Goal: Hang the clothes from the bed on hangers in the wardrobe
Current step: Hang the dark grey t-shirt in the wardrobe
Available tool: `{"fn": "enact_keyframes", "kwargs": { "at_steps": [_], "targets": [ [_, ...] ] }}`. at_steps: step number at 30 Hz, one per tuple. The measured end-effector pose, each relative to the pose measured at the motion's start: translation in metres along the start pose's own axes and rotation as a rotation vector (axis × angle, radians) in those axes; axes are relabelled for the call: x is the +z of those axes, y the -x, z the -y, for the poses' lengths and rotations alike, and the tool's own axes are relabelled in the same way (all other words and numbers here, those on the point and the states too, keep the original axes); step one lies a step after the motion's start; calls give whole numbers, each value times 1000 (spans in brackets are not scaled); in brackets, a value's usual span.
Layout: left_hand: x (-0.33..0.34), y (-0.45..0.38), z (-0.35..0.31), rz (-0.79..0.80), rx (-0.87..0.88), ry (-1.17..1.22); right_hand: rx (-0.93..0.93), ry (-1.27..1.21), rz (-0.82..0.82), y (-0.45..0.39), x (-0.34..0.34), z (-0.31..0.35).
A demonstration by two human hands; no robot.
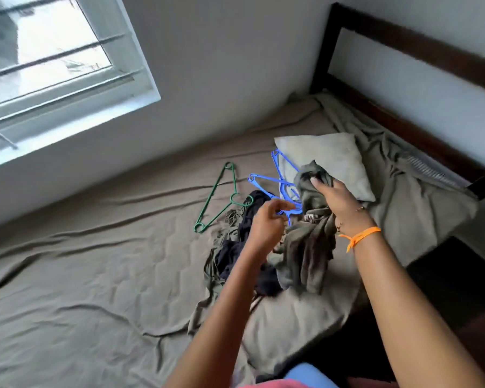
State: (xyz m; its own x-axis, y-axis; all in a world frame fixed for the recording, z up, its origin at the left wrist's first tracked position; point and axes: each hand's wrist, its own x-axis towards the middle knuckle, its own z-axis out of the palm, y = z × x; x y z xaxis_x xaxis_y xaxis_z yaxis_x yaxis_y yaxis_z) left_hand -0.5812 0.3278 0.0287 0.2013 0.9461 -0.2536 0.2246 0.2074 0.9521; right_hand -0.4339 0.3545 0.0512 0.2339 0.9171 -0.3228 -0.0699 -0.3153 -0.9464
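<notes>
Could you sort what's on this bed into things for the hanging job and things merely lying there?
For the job: olive garment, dark garment, blue hangers, green hanger.
Lying about: pillow, bedsheet.

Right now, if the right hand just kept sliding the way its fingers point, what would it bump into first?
Probably the pillow. The right hand grips the olive garment, fingers aimed up-left toward the pillow's near edge, though depth is hard to judge.
</notes>
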Motion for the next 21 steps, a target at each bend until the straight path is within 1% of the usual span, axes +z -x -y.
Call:
{"fn": "enact_keyframes", "kwargs": {
  "at_steps": [1, 2, 4, 5, 6, 8, 10, 11, 13, 16, 18, 19, 21],
  "targets": [
    [-9, -8, -11, -60, 70, 13, -36, -23, 71, 7, 0, 16],
    [-18, -17, -24, -69, 161, 4, -68, -25, 148, 15, 1, 31],
    [-33, -32, -49, 27, 356, -79, -137, -23, 288, 29, 5, 60],
    [-38, -36, -62, 90, 407, -117, -162, -39, 326, 37, 7, 73],
    [-42, -38, -77, 141, 411, -149, -196, -49, 345, 44, 9, 89],
    [-47, -41, -95, 214, 341, -190, -263, -109, 361, 57, 11, 115],
    [-56, -42, -99, 249, 270, -234, -341, -210, 327, 68, 8, 139],
    [-61, -42, -98, 233, 264, -236, -379, -255, 308, 70, 4, 149],
    [-75, -44, -95, 165, 294, -157, -403, -290, 235, 74, -4, 165],
    [-93, -45, -101, 59, 380, -74, -356, -376, 108, 77, -8, 172],
    [-101, -41, -110, 15, 452, -118, -301, -399, 71, 76, -7, 163],
    [-105, -38, -114, 4, 466, -142, -304, -325, 51, 73, -6, 156],
    [-111, -35, -115, 40, 421, -149, -333, 0, -16, 66, -7, 137]
  ]
}}
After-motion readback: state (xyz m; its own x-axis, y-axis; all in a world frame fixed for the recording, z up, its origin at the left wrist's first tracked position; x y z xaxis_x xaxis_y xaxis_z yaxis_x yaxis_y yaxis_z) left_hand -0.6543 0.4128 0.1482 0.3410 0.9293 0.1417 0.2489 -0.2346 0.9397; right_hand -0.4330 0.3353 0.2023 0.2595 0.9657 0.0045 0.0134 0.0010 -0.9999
